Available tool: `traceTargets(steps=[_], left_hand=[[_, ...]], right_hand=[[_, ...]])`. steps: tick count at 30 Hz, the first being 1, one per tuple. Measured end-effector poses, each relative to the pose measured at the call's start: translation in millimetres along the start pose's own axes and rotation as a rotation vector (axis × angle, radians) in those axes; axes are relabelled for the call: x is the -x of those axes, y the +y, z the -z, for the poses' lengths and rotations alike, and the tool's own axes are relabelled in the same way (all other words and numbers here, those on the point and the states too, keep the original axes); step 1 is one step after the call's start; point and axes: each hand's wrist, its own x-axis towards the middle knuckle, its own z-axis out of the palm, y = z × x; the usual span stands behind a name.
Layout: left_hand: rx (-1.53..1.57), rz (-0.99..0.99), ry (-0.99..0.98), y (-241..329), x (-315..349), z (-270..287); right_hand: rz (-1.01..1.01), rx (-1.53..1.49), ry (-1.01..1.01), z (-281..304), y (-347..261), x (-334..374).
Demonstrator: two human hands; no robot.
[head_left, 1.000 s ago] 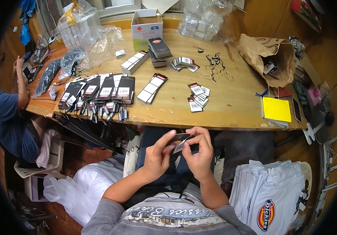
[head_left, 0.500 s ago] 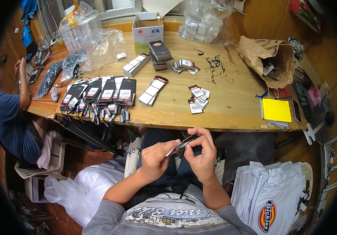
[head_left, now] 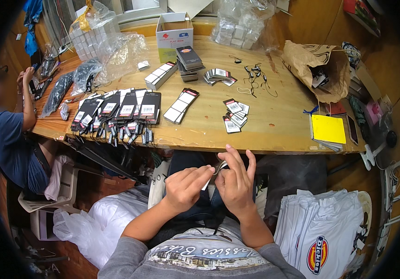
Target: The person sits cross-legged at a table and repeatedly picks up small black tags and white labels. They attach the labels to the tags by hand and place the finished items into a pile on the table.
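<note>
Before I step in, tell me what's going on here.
A person's left hand pinches a thin tag, and the right hand is close against it, its own grip unclear. On the wooden table ahead, black hang tags lie fanned at left, barcodes showing. A tangle of cords lies left of the brown paper bag. Another person sits far left.
</note>
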Motion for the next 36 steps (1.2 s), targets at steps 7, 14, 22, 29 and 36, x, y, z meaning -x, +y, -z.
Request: traceTargets(steps=[7,14,22,29,36], left_hand=[[-0.069,-0.116,-0.055,2,-5,2],[0.501,0.583,-0.118,11,-8,7],[0.514,0.572,0.059,10,-8,6],[0.529,0.436,0.13,12,-6,6],[0.451,0.329,0.106,12,-7,8]], right_hand=[[-0.295,-0.788,0.003,-12,17,6],[-0.283,-0.616,0.03,-7,16,3],[-0.128,-0.311,0.13,-4,4,2],[-0.119,-0.181,0.203,-2,-4,1],[-0.164,-0.134,0.193,-1,-8,3]])
